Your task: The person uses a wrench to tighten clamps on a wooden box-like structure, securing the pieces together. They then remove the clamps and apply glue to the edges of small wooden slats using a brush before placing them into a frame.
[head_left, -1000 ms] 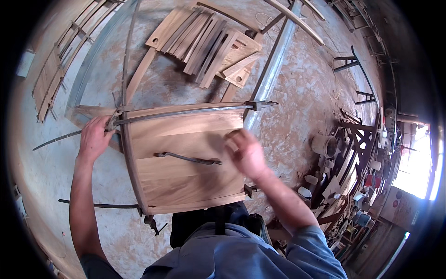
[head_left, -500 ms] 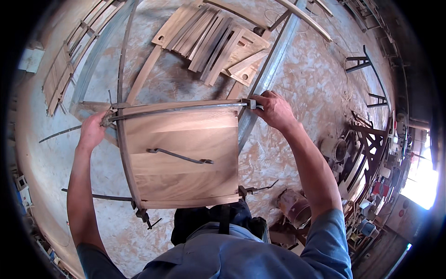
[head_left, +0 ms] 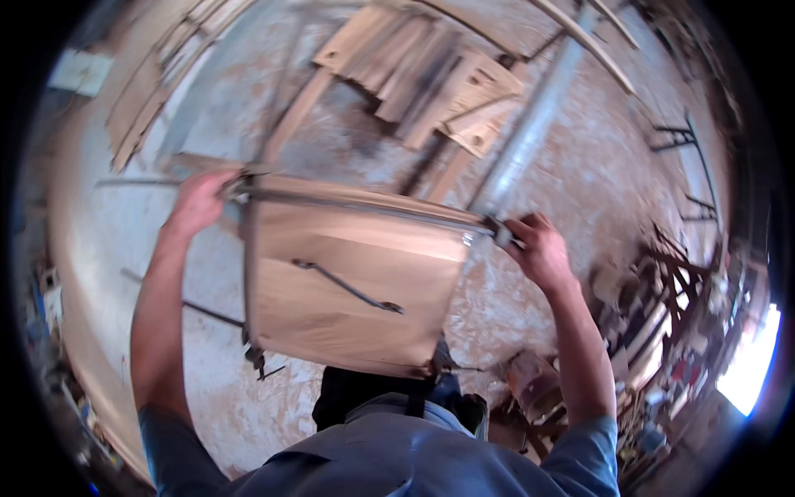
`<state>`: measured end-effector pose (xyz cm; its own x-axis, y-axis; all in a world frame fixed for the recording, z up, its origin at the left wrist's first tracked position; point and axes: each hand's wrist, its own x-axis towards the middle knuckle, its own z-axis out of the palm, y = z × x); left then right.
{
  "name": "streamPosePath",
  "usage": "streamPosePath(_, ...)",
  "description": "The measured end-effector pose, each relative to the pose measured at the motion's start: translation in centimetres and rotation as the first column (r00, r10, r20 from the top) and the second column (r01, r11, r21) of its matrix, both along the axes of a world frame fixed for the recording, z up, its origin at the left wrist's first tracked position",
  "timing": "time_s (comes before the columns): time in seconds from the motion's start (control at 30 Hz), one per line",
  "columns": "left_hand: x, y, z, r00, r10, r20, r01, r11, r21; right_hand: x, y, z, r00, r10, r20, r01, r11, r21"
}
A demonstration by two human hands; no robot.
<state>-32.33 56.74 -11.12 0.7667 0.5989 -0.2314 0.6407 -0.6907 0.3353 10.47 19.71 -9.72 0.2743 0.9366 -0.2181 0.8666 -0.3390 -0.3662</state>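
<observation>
A pale wooden panel [head_left: 348, 265] with a narrow frame lies in front of me. Along its far edge runs a long metal bar clamp [head_left: 364, 205]. My left hand [head_left: 200, 201] is closed round the clamp's left end, near the screw. At the other end, my right hand [head_left: 540, 248] has its fingers closed on the jaw by the panel's far right corner. A dark double-ended wrench [head_left: 348, 286] rests on the panel. A second bar clamp [head_left: 214, 313] sticks out left from the near edge. Motion blur softens the panel and clamp.
Beyond the panel, several wooden strips [head_left: 414, 70] lie across boards. A metal beam [head_left: 538, 116] slants away at the far right. Dark metal frames [head_left: 691, 166] lie on the floor farther right. A dusty bucket [head_left: 530, 383] and scrap timber crowd the near right.
The whole view has turned and shifted, so the scene sits farther right. The panel and clamp now slope down to the right. Both hands keep their hold on the clamp ends.
</observation>
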Motion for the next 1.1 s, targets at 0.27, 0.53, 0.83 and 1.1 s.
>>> streamPosePath(0.27, 2.7, -0.1, 0.8, 0.988, 0.030, -0.153, -0.032, 0.999, -0.008, -2.5, -1.9, -1.0, 0.992, -0.098, -0.079, 0.100, 0.995, 0.028)
streamPosePath(0.53, 2.8, -0.5, 0.7, 0.984, 0.046, -0.173, -0.047, 0.999, -0.005, 2.8, -6.8, -4.3, 0.552, -0.688, -0.471, 0.757, 0.650, -0.064)
streamPosePath(0.83, 2.4, 0.2, -0.5, 0.992, 0.033, -0.124, -0.028, 0.999, 0.047, 2.6, -6.3, -6.0, -0.338, -0.710, -0.618, 0.541, 0.391, -0.745)
streamPosePath(1.1, 2.2, -0.6, -0.2, 1.000, 0.010, 0.003, -0.010, 1.000, 0.017, 0.3, -5.0, -5.6, -0.422, -0.564, -0.710, 0.647, 0.362, -0.671)
